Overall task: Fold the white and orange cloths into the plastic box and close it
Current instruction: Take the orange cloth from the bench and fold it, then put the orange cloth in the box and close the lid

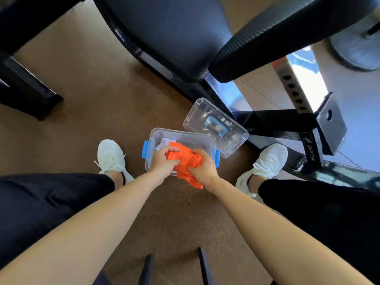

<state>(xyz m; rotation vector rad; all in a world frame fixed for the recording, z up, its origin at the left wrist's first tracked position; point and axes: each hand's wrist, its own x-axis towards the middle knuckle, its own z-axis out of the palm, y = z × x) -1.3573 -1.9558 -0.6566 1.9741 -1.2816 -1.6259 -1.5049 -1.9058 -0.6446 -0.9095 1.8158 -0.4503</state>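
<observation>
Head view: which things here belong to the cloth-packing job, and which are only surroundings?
Part of the job:
orange cloth, gripped by left hand and right hand
white cloth, already in the box
plastic box, open
lid, off, lying beside the box

Just surroundings:
black padded bench
black metal frame
white shoes

bright daylight | glare on metal frame | fisheye-bent edges
</observation>
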